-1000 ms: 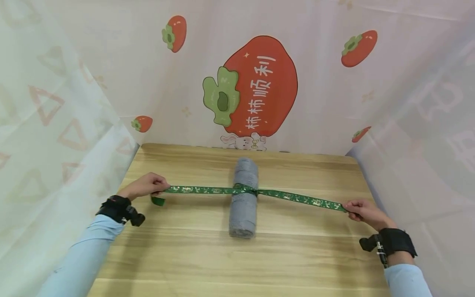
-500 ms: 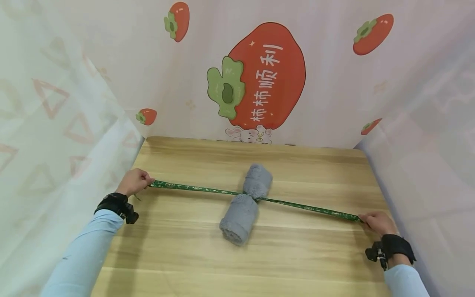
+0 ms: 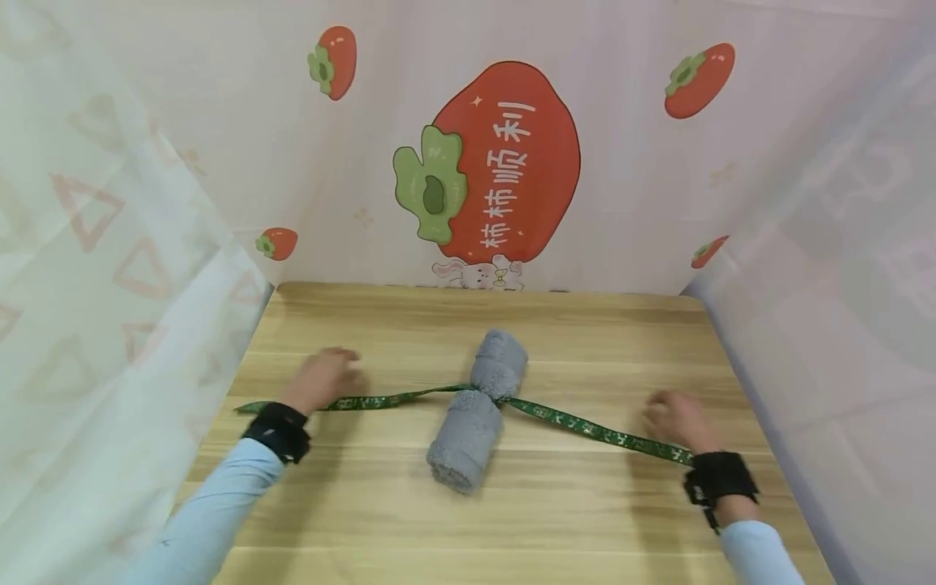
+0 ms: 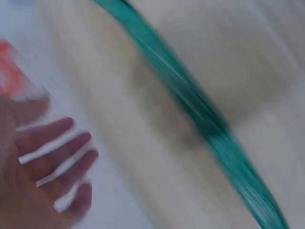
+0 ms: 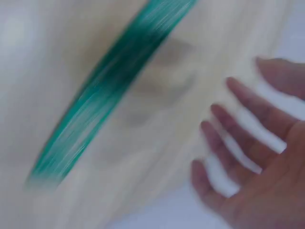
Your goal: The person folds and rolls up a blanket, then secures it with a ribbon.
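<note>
A rolled grey towel (image 3: 468, 439) lies slanted on the table, drawn in at its middle by a green patterned ribbon (image 3: 585, 426). The ribbon's two tails stretch out to the left and right over the wood. My left hand (image 3: 325, 379), blurred, is above the left tail and holds nothing; in the left wrist view its fingers (image 4: 59, 148) are spread apart from the ribbon (image 4: 190, 105). Over the right tail, near its end, is my right hand (image 3: 678, 418), also blurred. Its fingers (image 5: 238, 138) are spread and free of the ribbon (image 5: 105, 90) in the right wrist view.
The wooden table (image 3: 351, 504) is bounded at the back by a white curtain (image 3: 621, 244) printed with red persimmons. Pale sheets hang along the left (image 3: 95, 325) and right sides (image 3: 826, 325). A black wrist camera strap (image 3: 278, 431) sits on each wrist.
Both hands have let go of the ribbon tails and moved inward. The tails have slackened and dropped. The towel has turned from nearly straight to slanted and is cinched tighter at its middle.
</note>
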### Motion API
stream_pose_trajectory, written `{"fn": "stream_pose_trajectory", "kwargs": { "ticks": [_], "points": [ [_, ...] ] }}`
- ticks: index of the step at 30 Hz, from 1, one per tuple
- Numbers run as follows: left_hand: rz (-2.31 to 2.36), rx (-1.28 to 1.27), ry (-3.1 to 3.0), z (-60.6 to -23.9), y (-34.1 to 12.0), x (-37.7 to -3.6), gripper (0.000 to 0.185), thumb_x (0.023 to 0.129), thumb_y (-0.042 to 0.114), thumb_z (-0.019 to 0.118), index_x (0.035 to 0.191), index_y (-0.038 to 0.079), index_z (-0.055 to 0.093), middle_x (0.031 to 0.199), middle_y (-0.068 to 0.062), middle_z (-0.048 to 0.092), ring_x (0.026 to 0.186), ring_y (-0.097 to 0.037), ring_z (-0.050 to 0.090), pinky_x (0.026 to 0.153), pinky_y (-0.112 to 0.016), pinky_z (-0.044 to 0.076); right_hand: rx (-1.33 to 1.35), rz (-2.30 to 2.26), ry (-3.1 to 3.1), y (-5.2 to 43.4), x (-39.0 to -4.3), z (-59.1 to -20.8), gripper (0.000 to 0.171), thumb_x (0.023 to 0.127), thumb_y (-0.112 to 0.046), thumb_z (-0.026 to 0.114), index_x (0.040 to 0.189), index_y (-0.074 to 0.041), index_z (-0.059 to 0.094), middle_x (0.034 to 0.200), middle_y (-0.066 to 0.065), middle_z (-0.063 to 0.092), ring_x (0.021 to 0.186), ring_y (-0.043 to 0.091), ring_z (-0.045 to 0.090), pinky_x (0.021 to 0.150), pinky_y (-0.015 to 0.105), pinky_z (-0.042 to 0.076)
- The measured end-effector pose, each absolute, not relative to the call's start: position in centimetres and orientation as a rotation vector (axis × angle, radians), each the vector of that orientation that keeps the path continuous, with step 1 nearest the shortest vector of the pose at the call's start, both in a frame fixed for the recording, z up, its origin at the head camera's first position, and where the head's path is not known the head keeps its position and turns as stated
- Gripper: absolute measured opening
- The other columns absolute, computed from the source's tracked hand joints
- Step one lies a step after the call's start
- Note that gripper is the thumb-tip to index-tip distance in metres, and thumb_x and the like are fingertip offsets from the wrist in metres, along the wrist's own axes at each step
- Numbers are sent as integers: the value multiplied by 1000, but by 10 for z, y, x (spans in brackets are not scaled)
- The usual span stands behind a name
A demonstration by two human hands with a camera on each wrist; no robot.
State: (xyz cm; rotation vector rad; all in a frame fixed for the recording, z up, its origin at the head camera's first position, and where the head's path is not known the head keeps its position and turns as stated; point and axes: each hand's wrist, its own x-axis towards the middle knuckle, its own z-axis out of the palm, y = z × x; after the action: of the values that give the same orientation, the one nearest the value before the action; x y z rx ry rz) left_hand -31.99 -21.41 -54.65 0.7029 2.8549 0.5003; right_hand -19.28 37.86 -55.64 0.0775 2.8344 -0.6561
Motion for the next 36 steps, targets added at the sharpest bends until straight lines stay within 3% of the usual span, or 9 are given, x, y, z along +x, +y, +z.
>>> {"fn": "stream_pose_trajectory", "kwargs": {
  "ticks": [4,8,13,19,23,26,30,33,36],
  "points": [
    [680,962,2600,-534,-122,-301,70,93,35,71,148,3,42,148,-21,49,135,-40,48,110,-59,39,-339,-847,2797,286,-223,-568,40,99,-26,62,127,3,61,125,24,66,113,41,64,96,56,50],
    [634,979,2451,-545,-73,-282,95,87,47,74,158,10,24,157,-20,37,142,-38,41,113,-58,35,-527,-964,2675,212,-235,-583,56,99,-32,62,140,5,49,129,25,63,118,39,62,99,52,50],
    [744,827,2453,-576,-57,-257,104,86,48,75,159,7,14,155,-29,34,134,-41,50,106,-51,45,-347,-1150,2603,173,-241,-598,56,99,-23,63,141,7,41,117,25,69,92,28,73,77,39,58],
    [891,746,2569,-592,-46,-259,107,84,56,74,158,4,16,144,-32,46,118,-42,61,93,-49,53,-264,-1249,2658,168,-258,-604,43,98,-17,63,133,4,48,96,17,75,64,14,66,57,26,50],
    [1053,661,2406,-585,-64,-273,82,93,47,68,151,2,32,140,-28,53,121,-37,60,96,-46,52,-244,-1325,2498,185,-258,-594,30,100,-18,60,121,3,58,88,18,75,65,25,71,62,29,55],
    [1180,581,2259,-577,-88,-286,44,104,31,53,129,-5,57,117,-24,65,89,-28,62,77,-36,50,-246,-1344,2382,205,-253,-583,23,102,-15,57,109,5,65,84,22,74,70,36,71,67,31,56],
    [1238,553,2168,-569,-119,-299,34,106,16,49,97,-11,68,77,-9,55,62,-16,37,64,-27,33,-261,-1331,2306,229,-247,-574,25,103,-13,54,102,9,66,84,27,72,75,43,70,70,35,56],
    [1257,588,2103,-564,-135,-301,25,102,11,54,104,-11,66,76,-1,57,68,-9,48,69,-26,42,-255,-1358,2258,242,-240,-570,25,103,-12,54,103,11,65,87,30,71,79,45,70,74,40,58],
    [1317,638,2010,-558,-141,-299,32,99,5,58,129,-6,57,83,-6,65,77,-13,59,77,-33,49,-231,-1400,2218,251,-232,-568,22,102,-10,54,104,10,64,90,30,71,81,42,70,72,35,58]
  ]
}}
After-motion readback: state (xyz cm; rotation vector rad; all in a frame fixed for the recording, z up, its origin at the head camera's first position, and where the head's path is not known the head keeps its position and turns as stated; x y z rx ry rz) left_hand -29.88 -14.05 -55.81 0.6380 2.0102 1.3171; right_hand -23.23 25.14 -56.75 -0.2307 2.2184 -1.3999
